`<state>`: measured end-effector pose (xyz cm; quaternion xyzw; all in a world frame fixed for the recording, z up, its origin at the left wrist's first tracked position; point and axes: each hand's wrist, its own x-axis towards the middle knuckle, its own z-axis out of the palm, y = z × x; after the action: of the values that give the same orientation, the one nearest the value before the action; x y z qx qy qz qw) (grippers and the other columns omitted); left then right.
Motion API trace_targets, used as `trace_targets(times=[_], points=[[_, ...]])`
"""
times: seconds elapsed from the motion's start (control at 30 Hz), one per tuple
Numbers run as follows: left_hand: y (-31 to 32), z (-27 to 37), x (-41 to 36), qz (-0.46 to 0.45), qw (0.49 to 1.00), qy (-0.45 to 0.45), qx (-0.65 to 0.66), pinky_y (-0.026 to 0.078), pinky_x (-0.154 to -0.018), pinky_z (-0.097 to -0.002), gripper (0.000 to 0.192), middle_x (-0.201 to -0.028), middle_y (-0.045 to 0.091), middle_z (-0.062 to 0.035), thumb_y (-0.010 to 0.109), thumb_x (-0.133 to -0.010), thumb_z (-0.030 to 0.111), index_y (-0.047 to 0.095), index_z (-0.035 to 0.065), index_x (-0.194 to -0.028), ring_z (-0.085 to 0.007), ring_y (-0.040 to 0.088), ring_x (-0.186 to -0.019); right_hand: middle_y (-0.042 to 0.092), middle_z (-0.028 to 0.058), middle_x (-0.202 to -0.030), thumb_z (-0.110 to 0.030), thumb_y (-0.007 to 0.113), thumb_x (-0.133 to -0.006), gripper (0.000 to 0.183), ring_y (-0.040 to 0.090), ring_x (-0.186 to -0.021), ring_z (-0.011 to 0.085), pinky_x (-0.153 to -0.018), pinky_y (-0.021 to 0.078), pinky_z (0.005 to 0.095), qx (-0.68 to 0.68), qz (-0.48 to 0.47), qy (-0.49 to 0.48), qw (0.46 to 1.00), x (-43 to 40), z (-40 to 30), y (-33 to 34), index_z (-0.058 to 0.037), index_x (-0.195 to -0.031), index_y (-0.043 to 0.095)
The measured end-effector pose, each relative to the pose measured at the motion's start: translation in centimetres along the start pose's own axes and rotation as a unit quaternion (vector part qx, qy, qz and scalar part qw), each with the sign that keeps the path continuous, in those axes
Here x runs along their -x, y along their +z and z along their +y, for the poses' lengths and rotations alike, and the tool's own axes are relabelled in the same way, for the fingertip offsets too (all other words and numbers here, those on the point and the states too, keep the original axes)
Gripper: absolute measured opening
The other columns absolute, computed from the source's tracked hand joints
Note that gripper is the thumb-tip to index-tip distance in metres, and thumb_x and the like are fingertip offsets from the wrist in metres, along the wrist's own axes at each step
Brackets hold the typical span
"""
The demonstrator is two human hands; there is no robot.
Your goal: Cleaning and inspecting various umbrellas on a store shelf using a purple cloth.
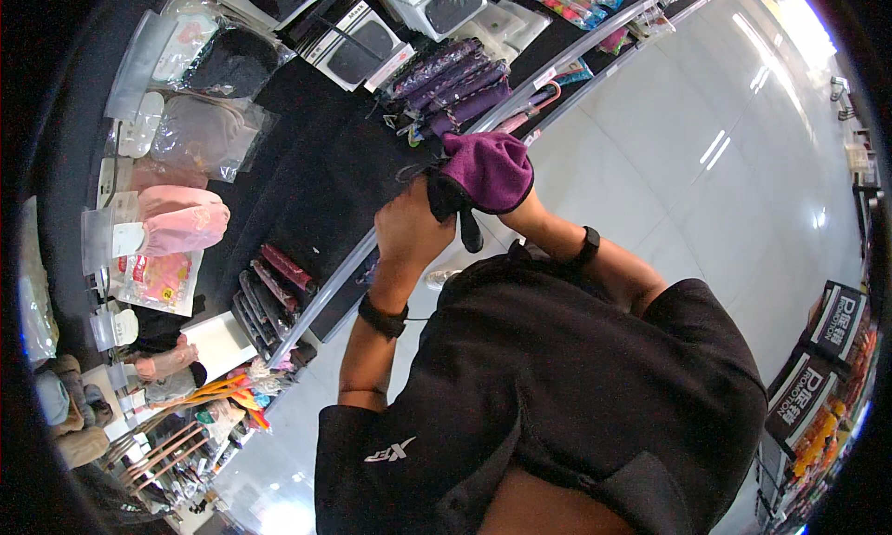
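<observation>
Before me is a purple cloth item [488, 169] with black edging, and a narrow black part of it hangs down. My left hand [417, 218] is closed at its black left side, with the fingertips turned away from view. My right hand [524, 213] is at the item's right side, mostly covered by the cloth, so its fingers cannot be seen. Just beyond the cloth, a row of purple folded umbrellas [453, 89] in clear wrapping lies on the black shelf [313, 159].
A clear shelf-edge strip [334, 277] runs diagonally past my left forearm. Packaged masks [362, 44], pink sleeves [182, 218] and dark wrapped umbrellas [261, 305] are on display. Pale tiled floor [648, 159] stretches to the right, with promotion signs [805, 396] beyond.
</observation>
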<state>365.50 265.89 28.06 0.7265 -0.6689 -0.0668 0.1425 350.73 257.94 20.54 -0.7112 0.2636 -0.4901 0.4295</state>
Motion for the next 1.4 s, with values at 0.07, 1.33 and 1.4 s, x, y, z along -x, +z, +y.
trace_targets(times=[0.07, 1.33, 1.4], points=[[-1.3, 0.1, 0.2, 0.032, 0.999, 0.020, 0.000, 0.052, -0.062, -0.0456, 0.037, -0.076, 0.064, -0.0170, 0.072, -0.066, 0.024, 0.056, 0.0045, -0.094, -0.0375, 0.064, -0.068, 0.056, 0.0120, -0.122, -0.010, 0.075, -0.076, 0.053, 0.053, -0.111, 0.0271, -0.096, 0.0430, 0.0373, 0.041, -0.018, -0.056, 0.997, -0.6, -1.9, -1.3, -0.0078, -0.123, 0.049], [-5.6, 3.1, 0.1, 0.308, 0.937, 0.132, 0.104, 0.048, -0.061, -0.0356, 0.052, -0.081, 0.062, -0.0149, 0.084, -0.055, 0.023, 0.057, -0.0015, -0.093, -0.0290, 0.061, -0.066, 0.062, 0.0108, -0.114, -0.010, 0.085, -0.061, 0.062, 0.057, -0.109, 0.0199, -0.097, 0.0438, 0.0370, -0.201, -0.093, 0.093, 0.971, -1.4, -10.9, -4.9, 0.0003, -0.116, 0.056], [-6.0, 3.4, 0.4, 0.299, 0.939, 0.123, 0.116, 0.048, -0.061, -0.0353, 0.056, -0.082, 0.062, -0.0146, 0.085, -0.058, 0.032, 0.057, -0.0020, -0.092, -0.0271, 0.062, -0.067, 0.063, 0.0118, -0.115, -0.011, 0.088, -0.057, 0.068, 0.059, -0.107, 0.0198, -0.096, 0.0452, 0.0369, -0.254, -0.091, 0.122, 0.955, -0.7, -10.9, -4.9, 0.0015, -0.117, 0.057]])
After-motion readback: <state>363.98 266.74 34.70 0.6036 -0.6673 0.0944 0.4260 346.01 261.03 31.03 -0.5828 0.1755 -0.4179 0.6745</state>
